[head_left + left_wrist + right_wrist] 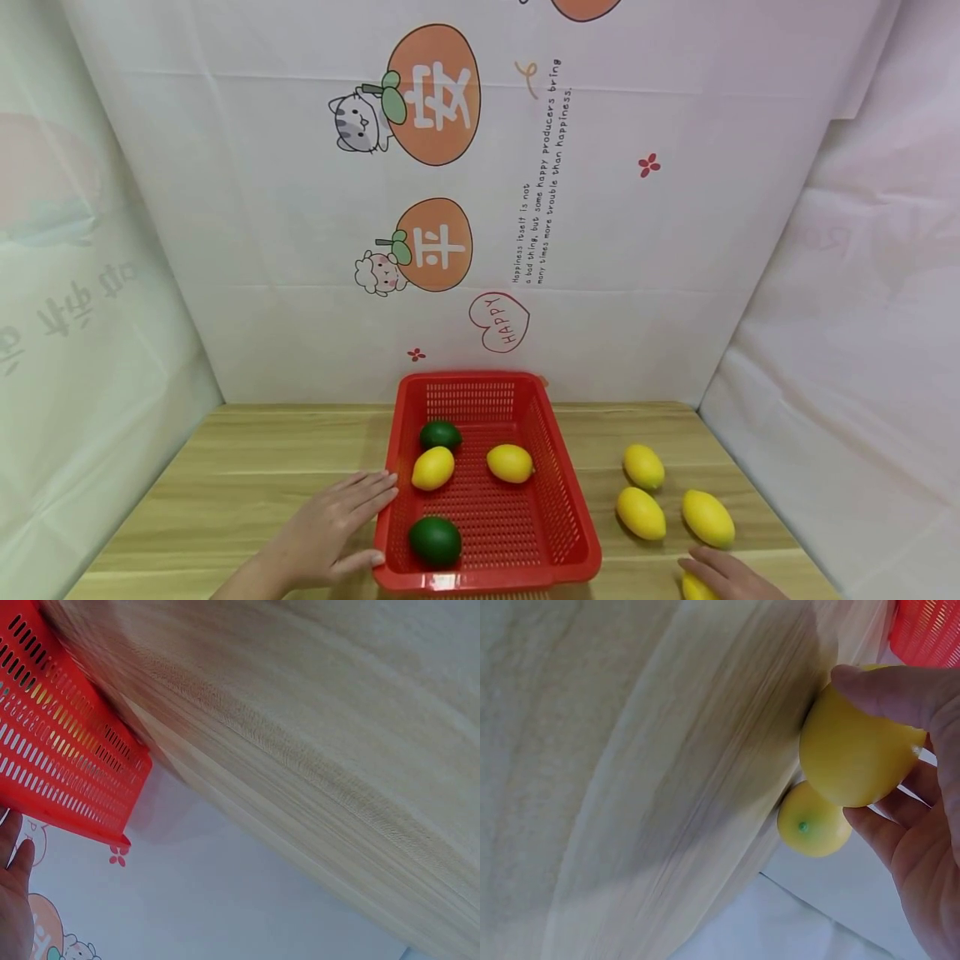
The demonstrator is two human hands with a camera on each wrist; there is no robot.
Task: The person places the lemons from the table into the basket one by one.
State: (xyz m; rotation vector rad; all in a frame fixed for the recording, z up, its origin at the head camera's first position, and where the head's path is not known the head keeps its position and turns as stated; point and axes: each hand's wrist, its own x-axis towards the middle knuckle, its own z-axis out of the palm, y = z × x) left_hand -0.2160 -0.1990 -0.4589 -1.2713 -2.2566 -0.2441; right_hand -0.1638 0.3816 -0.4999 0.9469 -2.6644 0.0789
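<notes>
A red plastic basket (pixel 502 525) with slotted walls stands on the wooden table. My left hand (pixel 333 525) rests against its left rim, fingers fairly straight and thumb near the front corner. Inside lie two yellow lemons, one on the left (pixel 433 468) and one on the right (pixel 511 463), and two dark green lemon-shaped fruits, one at the back (pixel 440 435) and one at the front (pixel 435 541). At the table's front right, my right hand (pixel 731 575) grips a lemon (pixel 859 754) between thumb and fingers; the right wrist view shows it close to the tabletop.
Three more lemons lie on the table right of the basket: one at the back (pixel 643 467), one nearer (pixel 641 513) and one to the right (pixel 708 518). A printed white cloth (pixel 600 333) hangs behind the table, with white cloth along both sides.
</notes>
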